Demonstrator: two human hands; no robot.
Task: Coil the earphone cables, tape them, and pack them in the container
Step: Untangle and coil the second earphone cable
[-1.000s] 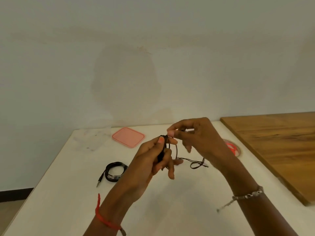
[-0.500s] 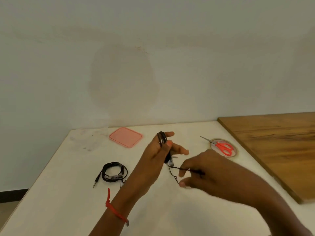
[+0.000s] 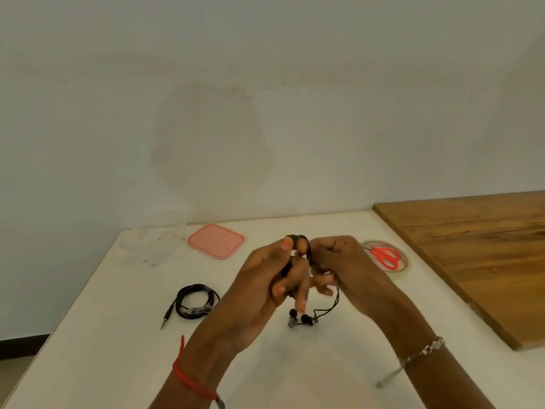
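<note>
Thin, light and limp, the black earphone cable [image 3: 335,302] will likely spring loose unless pinched across its loops. The left hand [image 3: 265,290] closes its grip on the wound loops above the desk [image 3: 118,349]. The right hand [image 3: 345,267] pinches the strand beside it, and the earbuds [image 3: 303,318] dangle below.

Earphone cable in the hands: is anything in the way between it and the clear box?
Nothing visible is. The left hand and right hand hold the earphone cable above the table. The clear container stands far left, and its pink lid lies beside it, not on it.
</note>
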